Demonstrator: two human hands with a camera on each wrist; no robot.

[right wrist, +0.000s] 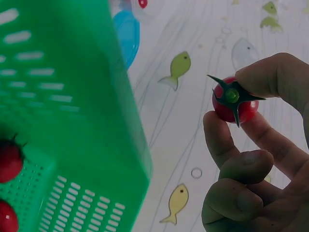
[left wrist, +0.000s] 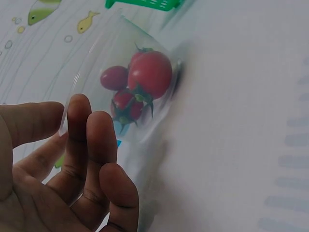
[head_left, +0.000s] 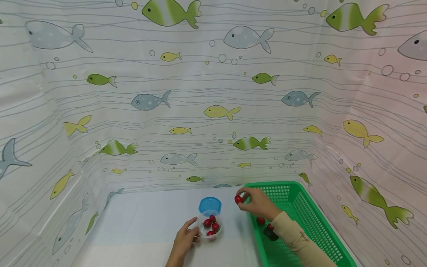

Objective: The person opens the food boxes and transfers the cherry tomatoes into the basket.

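Note:
A clear plastic tub (head_left: 201, 231) with several small red cherry tomatoes (head_left: 207, 223) in it stands on the table. My left hand (head_left: 185, 237) pinches the tub's rim between thumb and fingers, as the left wrist view shows up close. Over the left edge of a green basket (head_left: 305, 218), my right hand (head_left: 258, 203) holds one cherry tomato (right wrist: 235, 107) between thumb and fingertips. Its green calyx faces the right wrist camera. More tomatoes (head_left: 261, 221) lie inside the basket, partly hidden by the right forearm.
Just behind the tub lies a blue lid (head_left: 210, 205). A dark object (head_left: 271, 234), its kind unclear, sits in the basket under the right sleeve (head_left: 297, 237). Fish-patterned sheeting (head_left: 186, 118) forms walls at the back and both sides of the white table (head_left: 143, 218).

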